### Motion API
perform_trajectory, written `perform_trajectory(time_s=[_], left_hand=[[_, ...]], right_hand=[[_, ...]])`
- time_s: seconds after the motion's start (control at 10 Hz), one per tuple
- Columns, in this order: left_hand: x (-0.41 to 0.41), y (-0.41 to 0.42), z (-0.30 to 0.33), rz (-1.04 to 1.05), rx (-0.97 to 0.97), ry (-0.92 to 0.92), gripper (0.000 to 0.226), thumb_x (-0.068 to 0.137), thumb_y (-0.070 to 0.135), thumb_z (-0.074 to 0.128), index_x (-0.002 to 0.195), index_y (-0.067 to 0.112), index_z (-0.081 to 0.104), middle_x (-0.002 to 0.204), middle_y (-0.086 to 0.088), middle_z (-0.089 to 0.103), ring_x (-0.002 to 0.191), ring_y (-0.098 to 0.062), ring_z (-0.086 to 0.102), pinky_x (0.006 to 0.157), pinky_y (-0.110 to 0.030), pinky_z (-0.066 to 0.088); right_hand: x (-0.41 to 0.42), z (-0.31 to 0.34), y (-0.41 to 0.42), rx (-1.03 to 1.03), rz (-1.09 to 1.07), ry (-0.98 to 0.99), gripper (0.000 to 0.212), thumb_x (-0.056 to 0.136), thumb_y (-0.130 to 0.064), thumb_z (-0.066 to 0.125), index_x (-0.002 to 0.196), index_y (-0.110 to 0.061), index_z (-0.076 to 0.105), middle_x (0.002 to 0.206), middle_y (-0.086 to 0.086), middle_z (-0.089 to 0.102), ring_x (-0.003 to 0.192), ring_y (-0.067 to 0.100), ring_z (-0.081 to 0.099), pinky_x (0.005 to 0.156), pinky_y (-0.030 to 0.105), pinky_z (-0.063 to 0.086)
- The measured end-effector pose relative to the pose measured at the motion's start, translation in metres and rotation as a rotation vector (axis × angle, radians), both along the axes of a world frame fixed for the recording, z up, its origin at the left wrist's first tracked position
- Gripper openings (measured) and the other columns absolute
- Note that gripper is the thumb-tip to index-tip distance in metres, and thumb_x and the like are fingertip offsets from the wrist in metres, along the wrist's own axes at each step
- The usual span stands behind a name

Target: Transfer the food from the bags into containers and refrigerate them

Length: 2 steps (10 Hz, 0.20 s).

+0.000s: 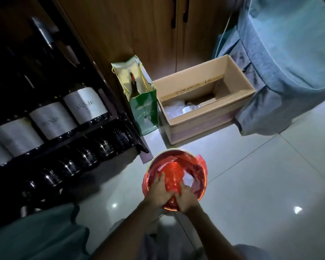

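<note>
Red plastic bag (pixel 176 177) sits inside metal bowl (pixel 202 192) on floor. Left hand (pixel 159 192) and right hand (pixel 186 197) press into bag, fingers spread. Film looks thin, slippery, likely tear-prone; best gathered at rim.

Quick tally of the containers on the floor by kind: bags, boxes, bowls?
Red plastic bag: 1, lining the bowl, with the left hand and right hand on it.
Green gift bag: 1, upright.
Cardboard box: 1, open.
Metal bowl: 1.
Total: 4
</note>
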State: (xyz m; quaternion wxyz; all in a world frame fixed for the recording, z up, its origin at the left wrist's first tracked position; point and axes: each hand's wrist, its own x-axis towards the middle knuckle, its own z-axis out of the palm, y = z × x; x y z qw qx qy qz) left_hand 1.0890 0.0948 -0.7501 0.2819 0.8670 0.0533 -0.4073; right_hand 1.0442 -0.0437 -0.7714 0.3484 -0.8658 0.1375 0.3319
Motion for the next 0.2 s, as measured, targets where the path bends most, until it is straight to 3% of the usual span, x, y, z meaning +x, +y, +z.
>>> perform_trajectory(time_s=[0.1,0.2], left_hand=[[-0.003,0.007,0.04,-0.061,0.039,-0.048,0.088,0.097,0.034,0.065,0.166,0.018,0.012,0.169,-0.01,0.021,0.153,-0.033,0.029,0.124,-0.042,0.029],[-0.014,0.011,0.119,-0.162,0.077,-0.13,0.072,0.097,0.031,0.059,0.161,0.021,0.027,0.165,-0.005,0.029,0.149,-0.032,0.033,0.117,-0.045,0.04]], right_hand=[[-0.008,0.032,-0.008,-0.035,0.006,-0.04,0.061,0.102,-0.03,0.047,0.156,-0.009,0.031,0.151,0.021,0.047,0.133,0.039,0.051,0.114,0.041,0.039],[-0.024,0.105,-0.022,-0.08,0.016,-0.064,0.05,0.099,-0.034,0.047,0.146,-0.018,0.044,0.15,0.014,0.047,0.124,0.038,0.057,0.105,0.047,0.048]])
